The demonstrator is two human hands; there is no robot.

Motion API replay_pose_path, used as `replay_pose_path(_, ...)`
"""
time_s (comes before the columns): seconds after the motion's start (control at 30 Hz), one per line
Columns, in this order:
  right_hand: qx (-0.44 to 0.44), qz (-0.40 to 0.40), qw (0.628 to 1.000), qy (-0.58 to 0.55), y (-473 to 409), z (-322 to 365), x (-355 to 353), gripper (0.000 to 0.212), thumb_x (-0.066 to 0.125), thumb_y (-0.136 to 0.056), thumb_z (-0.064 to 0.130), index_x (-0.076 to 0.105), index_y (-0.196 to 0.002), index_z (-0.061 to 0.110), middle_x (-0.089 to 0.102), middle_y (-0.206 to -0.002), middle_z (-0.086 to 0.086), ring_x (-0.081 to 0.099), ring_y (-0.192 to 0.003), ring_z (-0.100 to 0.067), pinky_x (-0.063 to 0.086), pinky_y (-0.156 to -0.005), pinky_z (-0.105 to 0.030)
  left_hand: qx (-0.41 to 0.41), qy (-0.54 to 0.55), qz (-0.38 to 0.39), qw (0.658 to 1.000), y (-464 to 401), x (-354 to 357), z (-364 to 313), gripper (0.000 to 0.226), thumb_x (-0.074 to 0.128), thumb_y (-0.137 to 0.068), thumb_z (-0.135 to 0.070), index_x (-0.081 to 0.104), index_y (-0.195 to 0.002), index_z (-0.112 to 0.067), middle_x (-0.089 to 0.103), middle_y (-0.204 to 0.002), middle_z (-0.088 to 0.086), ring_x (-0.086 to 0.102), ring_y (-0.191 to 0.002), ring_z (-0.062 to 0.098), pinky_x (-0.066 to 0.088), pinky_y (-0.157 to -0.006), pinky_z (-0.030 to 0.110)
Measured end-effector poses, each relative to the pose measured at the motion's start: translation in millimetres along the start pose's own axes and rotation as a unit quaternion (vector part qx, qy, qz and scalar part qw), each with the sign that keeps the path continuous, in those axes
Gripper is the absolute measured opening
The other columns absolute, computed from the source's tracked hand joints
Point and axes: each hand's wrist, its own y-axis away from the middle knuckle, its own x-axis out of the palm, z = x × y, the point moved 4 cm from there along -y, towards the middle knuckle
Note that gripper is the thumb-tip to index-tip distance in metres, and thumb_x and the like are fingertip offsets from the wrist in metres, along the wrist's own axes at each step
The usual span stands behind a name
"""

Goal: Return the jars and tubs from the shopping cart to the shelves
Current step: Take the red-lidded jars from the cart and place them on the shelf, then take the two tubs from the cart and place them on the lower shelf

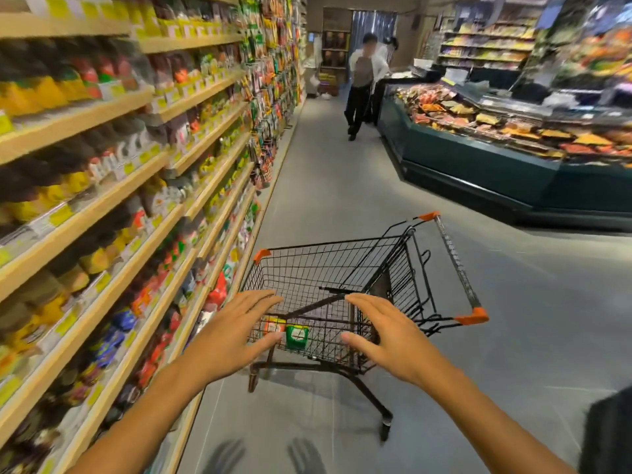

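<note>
Both hands are reaching forward in the lower middle of the frame, over the near end of a black wire shopping cart (359,268) with orange plastic corners. The left hand (236,331) is hovering with its fingers straight and spread, palm down, holding nothing; its fingertips are lying in front of the cart's near left corner, though whether they are touching the wire cannot be told. The right hand (386,335) is mirroring it just right of centre, fingers extended and slightly spread, thumb pointing inward, also gripping nothing.

Between the two hands, down in the cart's basket, a small tub with a green lid (297,336) is lying beside a tub with an orange and white label (273,326); both are showing through the mesh, blurred, so their labels cannot be read.

Along the left of the frame, long wooden shelves (102,213) with yellow price tags are running away toward the upper middle, packed with blurred jars and packets. At the upper right, a dark green chilled display counter (478,165) is holding trays of food. In the upper middle, two people in white tops (366,80) are standing at the counter's far end on the grey tiled floor (328,172).
</note>
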Motion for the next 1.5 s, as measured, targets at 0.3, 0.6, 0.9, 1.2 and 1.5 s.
replay_pose_path(0.3, 0.016, 0.020, 0.999, -0.023, -108, -64, 23, 0.072, 0.048, -0.096, 0.066, 0.031, -0.157, 0.031, 0.035, -0.160, 0.012, 0.028, -0.147, -0.004, 0.025, -0.122, -0.027, -0.005, 0.038, 0.032, 0.999, -105, 30, 66, 0.070, 0.033, -0.092, -0.070, 0.031, -0.152, -0.035, 0.029, -0.155, -0.019, 0.018, -0.142, -0.005, 0.014, -0.117, 0.019)
replay_pose_path(0.6, 0.020, 0.081, 0.992, -0.094, -225, -153, 90, 0.072, 0.049, -0.097, 0.063, 0.029, -0.158, 0.030, 0.032, -0.162, 0.008, 0.027, -0.149, -0.009, 0.025, -0.122, -0.030, -0.044, 0.039, 0.067, 0.996, -217, 84, 142, 0.060, 0.048, -0.098, -0.055, 0.034, -0.152, -0.032, 0.032, -0.156, -0.015, 0.025, -0.144, 0.001, 0.018, -0.118, 0.023)
replay_pose_path(0.9, 0.090, 0.215, 0.961, -0.152, -303, -216, 180, 0.084, 0.048, -0.087, 0.069, 0.027, -0.158, 0.028, 0.034, -0.162, 0.002, 0.033, -0.148, -0.018, 0.033, -0.120, -0.039, -0.131, 0.105, 0.199, 0.966, -282, 176, 239, 0.056, 0.057, -0.093, -0.047, 0.047, -0.143, -0.023, 0.053, -0.143, 0.000, 0.048, -0.131, 0.017, 0.039, -0.110, 0.038)
replay_pose_path(1.2, 0.170, 0.308, 0.918, -0.183, -342, -250, 326, 0.081, 0.069, -0.095, 0.033, 0.022, -0.159, 0.021, 0.028, -0.165, -0.005, 0.026, -0.151, -0.022, 0.020, -0.117, -0.026, -0.121, 0.107, 0.319, 0.934, -319, 289, 350, 0.069, 0.077, -0.085, -0.020, 0.045, -0.145, -0.007, 0.048, -0.143, 0.017, 0.043, -0.134, 0.033, 0.036, -0.112, 0.046)
replay_pose_path(1.5, 0.191, 0.377, 0.893, -0.157, -349, -283, 455, 0.092, 0.076, -0.089, 0.027, 0.018, -0.160, 0.025, 0.022, -0.166, -0.001, 0.025, -0.151, -0.023, 0.029, -0.121, -0.044, -0.094, 0.092, 0.419, 0.898, -330, 394, 396, 0.093, 0.082, -0.079, -0.031, 0.029, -0.153, -0.012, 0.032, -0.157, 0.012, 0.029, -0.146, 0.030, 0.029, -0.118, 0.048)
